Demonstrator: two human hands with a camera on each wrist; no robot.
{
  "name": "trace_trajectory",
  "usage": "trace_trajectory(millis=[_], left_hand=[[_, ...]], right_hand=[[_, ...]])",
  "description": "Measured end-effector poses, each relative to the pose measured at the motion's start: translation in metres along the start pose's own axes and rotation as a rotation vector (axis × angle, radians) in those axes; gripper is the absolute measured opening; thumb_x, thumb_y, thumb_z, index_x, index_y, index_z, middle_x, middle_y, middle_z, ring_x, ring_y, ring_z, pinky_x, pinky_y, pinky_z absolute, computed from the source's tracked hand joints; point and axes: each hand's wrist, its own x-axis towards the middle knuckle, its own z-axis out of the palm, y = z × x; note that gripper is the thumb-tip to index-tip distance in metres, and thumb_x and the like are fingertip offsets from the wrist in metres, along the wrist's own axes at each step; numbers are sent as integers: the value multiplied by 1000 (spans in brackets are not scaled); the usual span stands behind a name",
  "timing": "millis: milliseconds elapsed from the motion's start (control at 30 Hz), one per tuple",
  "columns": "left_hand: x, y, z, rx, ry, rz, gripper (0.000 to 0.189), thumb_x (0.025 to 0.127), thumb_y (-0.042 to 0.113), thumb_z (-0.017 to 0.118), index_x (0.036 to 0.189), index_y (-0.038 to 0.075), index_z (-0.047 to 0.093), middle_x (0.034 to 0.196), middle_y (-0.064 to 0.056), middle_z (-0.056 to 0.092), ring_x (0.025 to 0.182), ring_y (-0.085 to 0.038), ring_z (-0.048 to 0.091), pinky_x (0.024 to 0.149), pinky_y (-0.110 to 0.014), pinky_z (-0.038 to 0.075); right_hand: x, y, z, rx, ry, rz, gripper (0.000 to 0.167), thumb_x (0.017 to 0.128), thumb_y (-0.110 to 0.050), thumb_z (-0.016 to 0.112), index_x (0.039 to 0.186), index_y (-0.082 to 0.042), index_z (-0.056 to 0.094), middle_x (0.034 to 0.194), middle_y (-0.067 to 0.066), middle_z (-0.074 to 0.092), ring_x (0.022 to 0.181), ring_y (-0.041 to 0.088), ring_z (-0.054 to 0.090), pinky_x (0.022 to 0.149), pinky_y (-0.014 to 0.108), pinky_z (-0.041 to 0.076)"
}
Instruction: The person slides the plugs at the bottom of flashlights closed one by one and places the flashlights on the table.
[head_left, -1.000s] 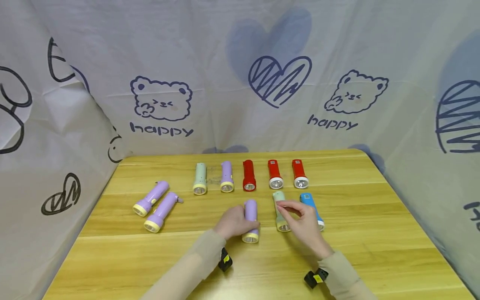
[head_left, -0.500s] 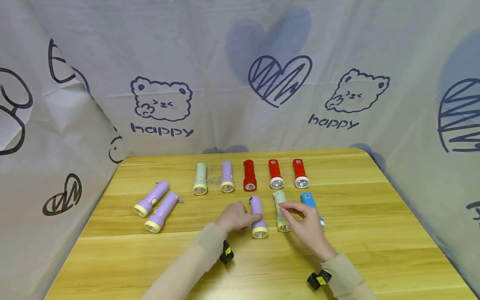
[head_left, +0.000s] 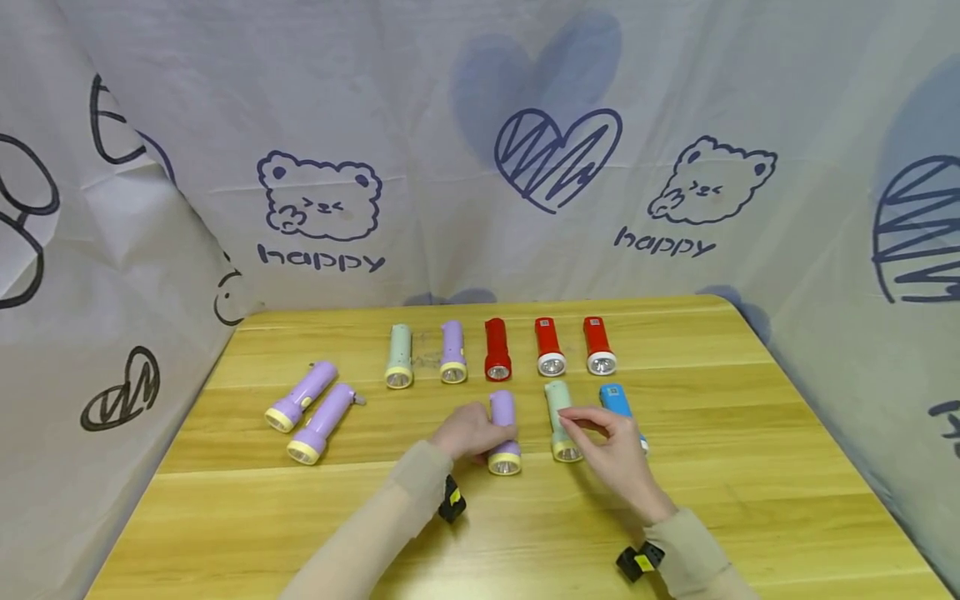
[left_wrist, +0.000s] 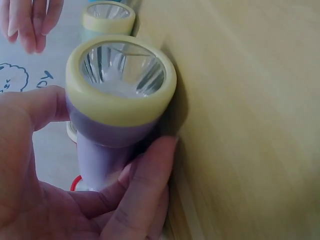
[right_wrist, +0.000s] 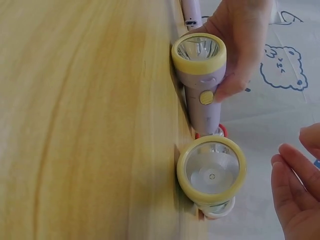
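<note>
My left hand (head_left: 467,431) grips a purple flashlight (head_left: 504,408) with a cream-yellow lens ring, near the middle of the table. In the left wrist view the thumb lies on one side of this flashlight (left_wrist: 117,117) and the fingers curl round the other. Its yellow switch shows in the right wrist view, close to the thumb. My right hand (head_left: 618,446) hovers with loosely bent fingers over a pale green flashlight (head_left: 557,404) that lies lens toward me. In the right wrist view this hand (right_wrist: 300,190) is apart from the green flashlight's lens (right_wrist: 212,170).
A blue flashlight (head_left: 617,400) lies partly behind my right hand. Along the back are a green (head_left: 401,346), a purple (head_left: 453,343) and three red flashlights (head_left: 496,342). Two purple flashlights (head_left: 322,423) lie slanted at left. A printed cloth (head_left: 435,208) hangs behind the table.
The purple flashlight in my left hand has shifted away from me, swinging right and then back left toward the hand. My right hand has stayed nearly still.
</note>
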Motion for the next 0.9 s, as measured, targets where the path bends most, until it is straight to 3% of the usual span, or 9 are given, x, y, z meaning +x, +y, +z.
trace_trajectory(millis=[400, 700, 900], left_hand=[[7, -4, -4, -58, -36, -40, 42, 94, 46, 66, 90, 4, 65, 79, -8, 70, 59, -14, 64, 55, -27, 58], [11, -4, -7, -51, -47, -43, 46, 93, 51, 65, 90, 6, 64, 77, -6, 69, 55, -14, 62, 52, -27, 57], [7, -1, -8, -55, -51, -45, 50, 92, 55, 65, 92, 5, 63, 79, -6, 68, 56, -13, 62, 54, -28, 58]], right_hand=[[1, 2, 2, -5, -23, 20, 20, 83, 11, 73, 100, 0, 77, 95, 15, 78, 88, 4, 71, 79, 9, 55], [7, -30, -2, -3, -36, 15, 13, 85, 11, 71, 96, 5, 76, 92, 23, 77, 85, 7, 72, 78, 11, 56], [3, -5, 2, -16, -27, 1, 14, 85, 8, 73, 98, 3, 77, 94, 17, 78, 87, 3, 71, 80, 10, 56]])
